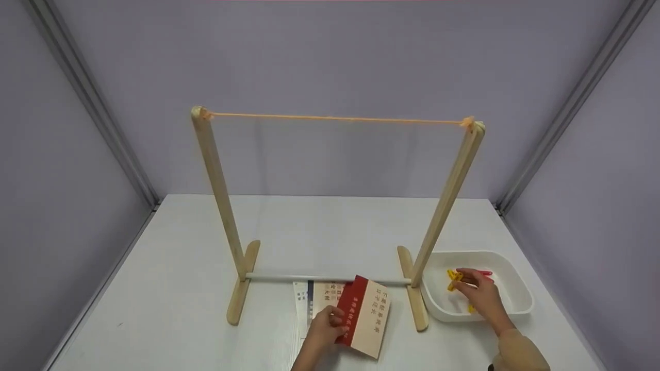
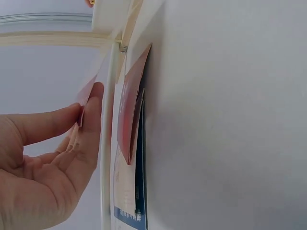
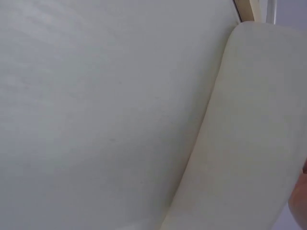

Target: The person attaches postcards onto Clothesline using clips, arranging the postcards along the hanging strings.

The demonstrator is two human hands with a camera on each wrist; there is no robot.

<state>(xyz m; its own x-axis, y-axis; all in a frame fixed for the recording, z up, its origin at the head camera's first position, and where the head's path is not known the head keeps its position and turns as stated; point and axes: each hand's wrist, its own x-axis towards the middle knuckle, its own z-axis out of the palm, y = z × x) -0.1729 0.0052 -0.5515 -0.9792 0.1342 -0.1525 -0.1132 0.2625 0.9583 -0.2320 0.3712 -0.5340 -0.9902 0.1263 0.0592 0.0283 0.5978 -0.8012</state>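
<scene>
White table [image 1: 170,309]: carries a wooden frame [image 1: 216,190] with orange string [image 1: 330,118] tied between its tops.
Grey walls [image 1: 330,51]: on three sides, with metal strips [image 1: 92,98] in the corners.
Writing: Chinese characters on the red-and-cream card [image 1: 365,317] and the papers [image 1: 324,298], too small to read surely.
Left hand [image 1: 324,330]: thumb and fingers pinch the card above the papers, near the frame's bar.
Right hand [image 1: 482,296]: fingertips pinch a yellow clip [image 1: 454,276] over the white tray [image 1: 513,283].
</scene>
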